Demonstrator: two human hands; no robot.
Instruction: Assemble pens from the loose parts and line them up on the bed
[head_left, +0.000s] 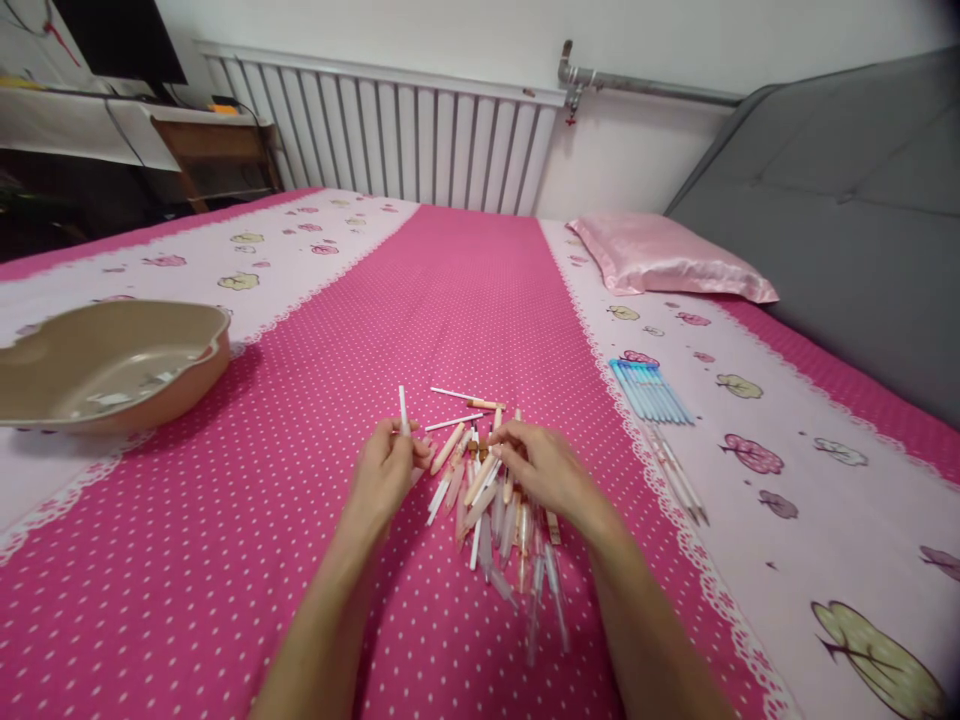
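Observation:
My left hand point(388, 465) is closed around a slim white tube point(403, 405), like a pen part, which points up from the fingers. To its right, my right hand point(544, 465) reaches down at a loose pile of pen parts point(487, 490). Its thumb and fingers are bent together over the pieces; what they pinch, if anything, is hard to make out. White, cream, pink and clear tubes and caps lie crisscross in the pile. At its far side are two thin white sticks point(456, 421) and a cream piece with a brown end point(486, 404).
Several blue pens point(651, 391) lie in a neat row at the right, with pale pens point(676, 475) just nearer. A tan basin point(112, 370) holding small scraps stands at left on the pink dotted bedspread point(457, 290). Farther off are a pillow point(667, 255) and a radiator point(405, 130).

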